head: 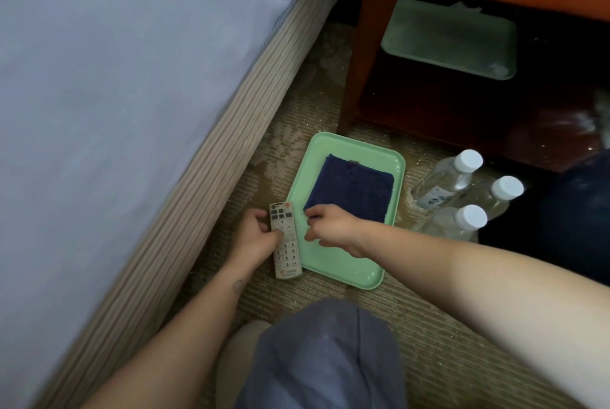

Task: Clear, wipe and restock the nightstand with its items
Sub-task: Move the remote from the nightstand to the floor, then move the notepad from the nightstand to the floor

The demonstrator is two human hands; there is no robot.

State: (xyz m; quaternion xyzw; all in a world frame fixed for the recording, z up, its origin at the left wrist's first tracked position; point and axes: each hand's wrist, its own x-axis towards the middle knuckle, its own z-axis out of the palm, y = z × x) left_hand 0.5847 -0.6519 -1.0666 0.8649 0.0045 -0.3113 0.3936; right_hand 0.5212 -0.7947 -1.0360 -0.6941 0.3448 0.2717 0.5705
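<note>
Guessing the nightstand (369, 45) is getting cleared and wiping's coming next. The blue cloth (353, 191) is lying on the tray (340, 271), its near corner under the curling fingers of the right hand (331, 227), thumb apart. Can't tell if it's pinching yet; that needs closing, then lifting. Left hand (252, 238) is clamping the remote (289, 258).

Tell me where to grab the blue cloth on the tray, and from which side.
Pinch the blue cloth at its near-left corner, from above, beside the right hand. It lies flat on the green tray, so only a free corner gives fingers purchase.
</note>
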